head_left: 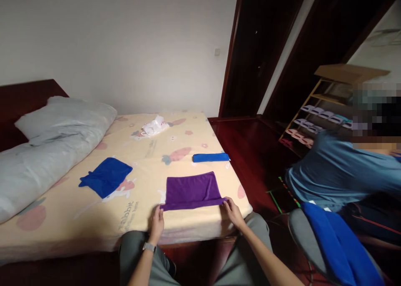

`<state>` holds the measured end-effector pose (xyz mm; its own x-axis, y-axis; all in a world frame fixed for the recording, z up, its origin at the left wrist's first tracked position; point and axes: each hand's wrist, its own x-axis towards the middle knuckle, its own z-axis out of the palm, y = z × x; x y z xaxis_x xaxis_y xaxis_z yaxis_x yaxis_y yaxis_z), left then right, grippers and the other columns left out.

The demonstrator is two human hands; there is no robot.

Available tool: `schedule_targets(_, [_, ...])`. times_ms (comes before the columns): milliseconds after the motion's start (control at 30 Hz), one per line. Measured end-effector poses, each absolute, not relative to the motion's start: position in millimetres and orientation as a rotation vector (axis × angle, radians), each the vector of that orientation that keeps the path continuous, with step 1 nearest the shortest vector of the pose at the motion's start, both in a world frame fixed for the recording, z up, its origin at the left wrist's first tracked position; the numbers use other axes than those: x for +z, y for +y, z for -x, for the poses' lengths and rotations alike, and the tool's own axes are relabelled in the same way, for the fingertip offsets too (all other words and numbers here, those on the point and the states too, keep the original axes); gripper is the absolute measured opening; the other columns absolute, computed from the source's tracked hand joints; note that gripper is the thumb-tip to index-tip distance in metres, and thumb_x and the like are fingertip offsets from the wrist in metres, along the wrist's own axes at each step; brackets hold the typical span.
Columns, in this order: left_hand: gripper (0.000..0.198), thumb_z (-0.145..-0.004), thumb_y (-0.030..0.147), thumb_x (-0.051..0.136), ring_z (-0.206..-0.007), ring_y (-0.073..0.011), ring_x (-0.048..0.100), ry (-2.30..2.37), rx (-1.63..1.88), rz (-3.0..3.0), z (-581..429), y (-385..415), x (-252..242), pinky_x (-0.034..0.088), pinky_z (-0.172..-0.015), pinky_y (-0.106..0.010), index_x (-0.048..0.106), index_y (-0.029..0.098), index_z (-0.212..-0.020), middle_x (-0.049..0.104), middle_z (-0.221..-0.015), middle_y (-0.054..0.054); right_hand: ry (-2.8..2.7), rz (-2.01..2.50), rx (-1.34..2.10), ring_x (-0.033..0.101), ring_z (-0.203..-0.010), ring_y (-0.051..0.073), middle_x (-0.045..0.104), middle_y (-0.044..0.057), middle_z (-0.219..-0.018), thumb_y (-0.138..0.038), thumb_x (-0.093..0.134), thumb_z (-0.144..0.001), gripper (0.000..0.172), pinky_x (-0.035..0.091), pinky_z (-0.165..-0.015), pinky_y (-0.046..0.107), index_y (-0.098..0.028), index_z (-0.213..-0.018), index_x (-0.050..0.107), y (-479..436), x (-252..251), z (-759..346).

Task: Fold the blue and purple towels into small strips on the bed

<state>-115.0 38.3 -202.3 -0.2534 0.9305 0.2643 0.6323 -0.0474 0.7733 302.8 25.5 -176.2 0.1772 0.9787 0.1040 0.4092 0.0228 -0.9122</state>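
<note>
A purple cloth [191, 190] lies spread on the bed in front of me, its near edge folded over into a narrow strip. My left hand [157, 222] pinches the left end of that strip. At the right end, my right hand [232, 211] grips the strip between thumb and fingers. Beyond the purple cloth, close to the bed's right edge, rests a blue cloth folded into a narrow band [211, 157]. Another blue cloth [108, 177] lies loosely spread to the left, with crumpled corners.
The bed [147, 169] has a patterned yellow sheet. On it are a white plastic bag [154, 126] and a grey quilt [59, 152]. At right, a person in a blue shirt [332, 169] sits near a shoe rack [313, 95]. Blue cloth [340, 246] hangs over a chair [305, 231].
</note>
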Motion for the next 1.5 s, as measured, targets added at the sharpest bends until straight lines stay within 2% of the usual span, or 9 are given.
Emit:
schedule_targets(267, [0.037, -0.095, 0.033, 0.036, -0.109, -0.0237, 0.065, 1.837, 1.234, -1.663, 100, 68, -194, 0.052, -0.097, -0.044, 0.052, 0.016, -0.123, 0.064, -0.119, -0.016, -1.412, 1.594, 0.819, 0.070, -0.085, 0.024, 0.074, 0.008, -0.095, -0.051, 0.043, -0.089, 0.037, 0.054, -0.082, 0.037, -0.022, -0.103, 0.061, 50, -178, -306])
schedule_targets(467, [0.036, -0.095, 0.032, 0.040, -0.116, -0.0242, 0.064, 1.719, 1.115, -1.823, 114, 57, -192, 0.051, -0.099, -0.044, 0.052, 0.020, -0.126, 0.064, -0.125, -0.014, -1.418, 1.525, 0.931, 0.070, -0.093, 0.025, 0.075, 0.008, -0.096, -0.049, 0.053, -0.082, 0.035, 0.054, -0.086, 0.038, -0.021, -0.099, 0.066, 46, -174, -322])
schedule_targets(600, [0.046, -0.095, 0.043, 0.044, -0.108, -0.0262, 0.068, 1.764, 1.059, -1.839, 108, 34, -196, 0.056, -0.091, -0.043, 0.045, 0.020, -0.135, 0.069, -0.118, -0.014, -1.302, 1.580, 0.937, 0.069, -0.077, 0.025, 0.073, 0.006, -0.081, -0.058, 0.055, -0.081, 0.040, 0.056, -0.070, 0.036, -0.021, -0.091, 0.067, 36, -174, -307])
schedule_targets(667, [0.051, -0.093, 0.048, 0.049, -0.104, -0.0276, 0.070, 1.861, 1.133, -1.784, 100, 25, -200, 0.058, -0.085, -0.042, 0.046, 0.019, -0.134, 0.070, -0.112, -0.015, -1.273, 1.602, 0.932, 0.067, -0.066, 0.024, 0.070, 0.005, -0.073, -0.063, 0.054, -0.081, 0.047, 0.054, -0.059, 0.034, -0.020, -0.091, 0.067, 31, -175, -296])
schedule_targets(733, [0.047, -0.093, 0.049, 0.048, -0.102, -0.0281, 0.071, 1.934, 1.212, -1.750, 93, 19, -204, 0.058, -0.083, -0.042, 0.050, 0.019, -0.128, 0.071, -0.112, -0.016, -1.258, 1.605, 0.926, 0.066, -0.062, 0.023, 0.069, 0.005, -0.069, -0.068, 0.054, -0.079, 0.052, 0.052, -0.055, 0.032, -0.019, -0.089, 0.067, 28, -174, -288])
schedule_targets(900, [0.033, -0.094, 0.044, 0.044, -0.101, -0.0282, 0.072, 1.931, 1.292, -1.697, 92, 18, -204, 0.058, -0.085, -0.043, 0.056, 0.020, -0.113, 0.074, -0.104, -0.015, -1.296, 1.566, 0.876, 0.068, -0.076, 0.027, 0.074, 0.010, -0.080, -0.073, 0.053, -0.079, 0.058, 0.054, -0.068, 0.035, -0.018, -0.084, 0.070, 25, -167, -294])
schedule_targets(1000, [0.035, -0.092, 0.049, 0.044, -0.099, -0.0282, 0.072, 1.909, 1.300, -1.615, 98, 15, -202, 0.059, -0.082, -0.043, 0.055, 0.020, -0.109, 0.074, -0.101, -0.014, -1.413, 1.544, 0.833, 0.069, -0.084, 0.028, 0.074, 0.010, -0.084, -0.069, 0.048, -0.085, 0.056, 0.054, -0.076, 0.035, -0.018, -0.086, 0.071, 24, -167, -303])
schedule_targets(1267, [0.041, -0.086, 0.057, 0.052, -0.093, -0.0276, 0.072, 1.897, 1.257, -1.534, 105, 1, -193, 0.058, -0.081, -0.040, 0.061, 0.021, -0.103, 0.074, -0.098, -0.011, -1.507, 1.668, 0.775, 0.070, -0.089, 0.028, 0.075, 0.011, -0.090, -0.054, 0.038, -0.092, 0.047, 0.053, -0.084, 0.038, -0.020, -0.090, 0.070, 20, -183, -306])
schedule_targets(1500, [0.024, -0.091, 0.032, 0.048, -0.091, -0.0296, 0.064, 2.378, 0.970, -1.889, 91, -2, -181, 0.044, -0.090, -0.047, 0.064, 0.022, -0.105, 0.072, -0.088, -0.009, -1.594, 1.860, 0.673, 0.070, -0.086, 0.028, 0.074, 0.013, -0.088, -0.040, 0.044, -0.091, 0.031, 0.051, -0.081, 0.037, -0.021, -0.085, 0.068, 19, -185, -304])
